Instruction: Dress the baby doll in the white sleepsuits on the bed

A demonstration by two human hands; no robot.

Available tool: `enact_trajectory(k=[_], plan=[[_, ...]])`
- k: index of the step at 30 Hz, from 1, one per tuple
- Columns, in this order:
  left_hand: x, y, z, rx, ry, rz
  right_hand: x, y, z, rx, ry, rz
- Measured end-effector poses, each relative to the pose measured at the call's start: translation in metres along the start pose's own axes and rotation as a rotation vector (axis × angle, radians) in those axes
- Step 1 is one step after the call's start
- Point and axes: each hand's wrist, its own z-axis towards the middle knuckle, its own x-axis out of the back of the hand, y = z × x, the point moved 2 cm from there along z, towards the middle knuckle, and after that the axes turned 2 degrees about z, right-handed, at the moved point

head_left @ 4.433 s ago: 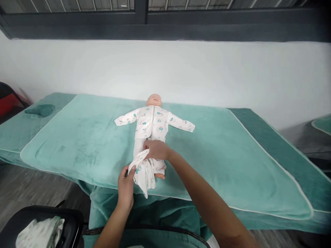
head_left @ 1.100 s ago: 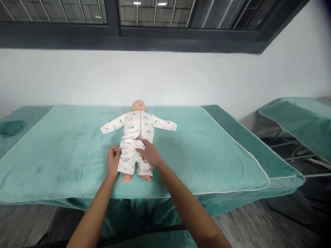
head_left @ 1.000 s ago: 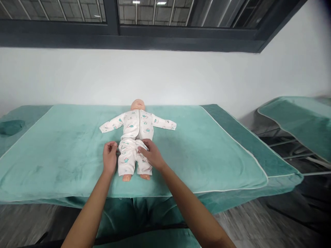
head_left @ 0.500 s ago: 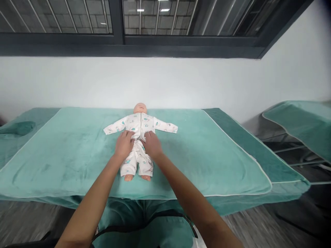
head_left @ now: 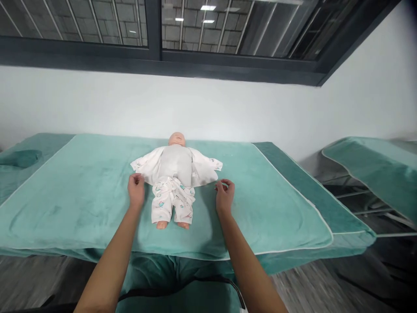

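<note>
A baby doll (head_left: 177, 139) lies on its back, head toward the wall, its bare grey-white torso (head_left: 177, 163) showing. Its white patterned jacket (head_left: 205, 167) is spread apart at the front, with sleeves still on both arms. Patterned trousers (head_left: 172, 198) cover the legs down to the feet. At the lower corner of the jacket's left flap, my left hand (head_left: 136, 189) is closed in a pinch on the cloth. Just beyond the right flap's edge, my right hand (head_left: 224, 194) has bent fingers, slightly apart, and appears to hold nothing.
The doll rests on a bed with a light green plush cover (head_left: 270, 208). Behind it are a white wall (head_left: 130, 104) and a dark-framed window (head_left: 228, 67). A second green-covered surface (head_left: 374, 174) with metal bars stands at the right.
The jacket front has come apart, and its two flaps now lie out to the sides. My hands have moved outward from the doll's waist. The view has tilted slightly.
</note>
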Motion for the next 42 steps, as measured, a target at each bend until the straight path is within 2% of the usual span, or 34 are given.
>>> enact_trajectory(k=[2,4,6,8,10,13,17,19,23,25,27,31,33,35,38,42], plan=[[-0.004,0.004,-0.005,-0.014,-0.199,0.031,-0.003,0.001,-0.009,0.06,-0.167,-0.088],[-0.008,0.008,-0.009,0.018,-0.418,0.044,-0.01,-0.001,-0.017,0.116,-0.394,-0.176],[-0.009,0.01,-0.011,0.072,-0.582,0.029,-0.016,-0.005,-0.025,0.201,-0.601,-0.25],[-0.006,0.011,-0.014,0.128,-0.665,-0.032,-0.019,-0.009,-0.031,0.288,-0.747,-0.3],[-0.003,0.014,-0.017,0.172,-0.719,-0.092,-0.019,-0.012,-0.035,0.348,-0.811,-0.317],[-0.002,0.023,-0.022,0.225,-0.835,-0.124,-0.018,-0.016,-0.039,0.349,-0.83,-0.275],[-0.001,0.033,-0.025,0.211,-0.919,-0.118,-0.015,-0.016,-0.043,0.242,-0.812,-0.168],[0.0,0.032,-0.026,0.18,-0.888,-0.138,-0.015,-0.016,-0.044,0.227,-0.812,-0.118],[0.002,0.02,-0.028,0.21,-0.713,-0.23,-0.016,-0.015,-0.043,0.213,-0.752,-0.014],[0.002,0.015,-0.029,0.242,-0.702,-0.188,-0.016,-0.013,-0.043,0.207,-0.758,-0.019],[0.002,0.015,-0.03,0.235,-0.75,-0.127,-0.016,-0.012,-0.044,0.238,-0.783,-0.044],[0.003,0.023,-0.03,0.186,-0.884,-0.091,-0.02,-0.014,-0.045,0.301,-0.749,-0.057],[0.003,0.025,-0.03,0.176,-0.987,-0.077,-0.028,-0.016,-0.045,0.262,-0.733,-0.061],[0.002,0.024,-0.031,0.172,-1.035,-0.074,-0.039,-0.018,-0.046,0.194,-0.717,-0.07],[0.003,0.02,-0.032,0.191,-0.943,-0.081,-0.051,-0.02,-0.048,0.136,-0.71,-0.06],[0.003,0.016,-0.036,0.221,-0.878,-0.038,-0.051,-0.018,-0.051,0.106,-0.767,-0.008]])
